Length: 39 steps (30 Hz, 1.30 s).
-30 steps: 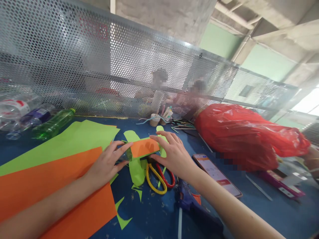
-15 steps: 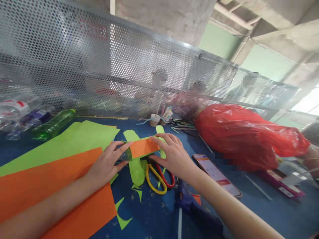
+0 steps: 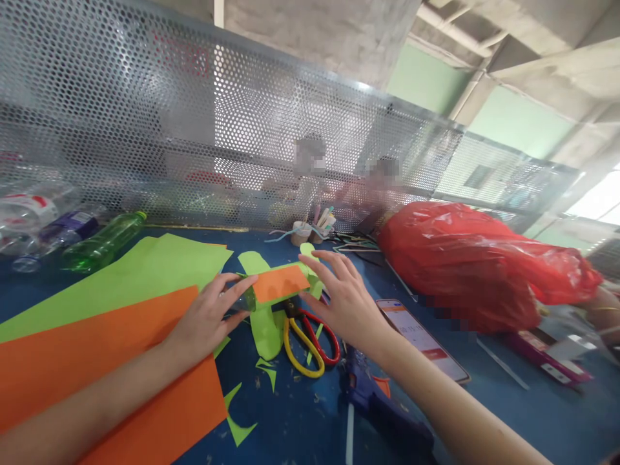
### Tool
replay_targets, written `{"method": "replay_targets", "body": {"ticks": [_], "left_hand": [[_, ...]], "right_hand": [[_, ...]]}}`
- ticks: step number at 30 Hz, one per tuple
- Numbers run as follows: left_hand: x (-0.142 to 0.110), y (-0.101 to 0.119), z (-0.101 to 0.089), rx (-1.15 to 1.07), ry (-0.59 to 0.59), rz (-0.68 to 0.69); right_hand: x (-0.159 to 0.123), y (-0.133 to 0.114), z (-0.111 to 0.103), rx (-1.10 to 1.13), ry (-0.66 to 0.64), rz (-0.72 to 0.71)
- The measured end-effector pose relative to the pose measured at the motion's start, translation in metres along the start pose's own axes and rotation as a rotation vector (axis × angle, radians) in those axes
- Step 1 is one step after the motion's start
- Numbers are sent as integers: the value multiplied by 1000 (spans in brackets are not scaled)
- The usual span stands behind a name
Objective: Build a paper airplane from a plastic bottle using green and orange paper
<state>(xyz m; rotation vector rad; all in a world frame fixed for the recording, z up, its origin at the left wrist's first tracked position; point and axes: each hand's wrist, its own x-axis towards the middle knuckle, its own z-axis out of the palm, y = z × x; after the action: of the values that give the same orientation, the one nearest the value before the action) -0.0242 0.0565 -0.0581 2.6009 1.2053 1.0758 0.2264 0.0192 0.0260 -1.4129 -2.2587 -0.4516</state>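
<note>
My left hand [image 3: 213, 316] pinches the left end of a small plane-shaped model [image 3: 279, 284], its body covered in green paper with an orange paper panel on top. Clear plastic shows at that end, like part of a bottle. A long rounded green strip [image 3: 265, 336] crosses under the body like a wing, and a smaller one stands at the right end. Beside that right end is my right hand [image 3: 346, 300], thumb and fingers spread; whether the fingertips still touch the paper I cannot tell. Scissors [image 3: 310, 345] with yellow and red handles lie just below the model.
Left are green paper [image 3: 159, 265], orange paper [image 3: 159, 394] and a green bottle [image 3: 109, 242]. Right are a glue gun [image 3: 372, 394], a phone [image 3: 423, 342] and a red plastic bag [image 3: 460, 258]. Paper scraps [image 3: 238, 420] lie in front; a perforated metal screen [image 3: 271, 129] stands behind.
My right hand has shifted slightly right, its fingers loosening from the model's right end, so more of the scissors shows. My left hand stays in place.
</note>
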Motion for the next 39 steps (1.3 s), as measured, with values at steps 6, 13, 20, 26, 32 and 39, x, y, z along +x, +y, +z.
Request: {"method": "replay_targets", "body": {"ticks": [6, 13, 20, 26, 32, 39], "left_hand": [[2, -2, 0, -83, 83, -103], [7, -16, 3, -154, 144, -298], [7, -17, 2, -141, 171, -306], [3, -6, -4, -33, 245, -92], [0, 5, -9, -19, 233, -24], [-1, 3, -7, 36, 220, 5]], "right_hand": [[-10, -1, -14, 80, 131, 32], [-24, -1, -13, 129, -30, 147], [-28, -1, -15, 193, -265, 195], [-26, -8, -5, 716, -356, 406], [-14, -33, 5, 1252, -218, 599], [1, -42, 7, 1398, -147, 825]]}}
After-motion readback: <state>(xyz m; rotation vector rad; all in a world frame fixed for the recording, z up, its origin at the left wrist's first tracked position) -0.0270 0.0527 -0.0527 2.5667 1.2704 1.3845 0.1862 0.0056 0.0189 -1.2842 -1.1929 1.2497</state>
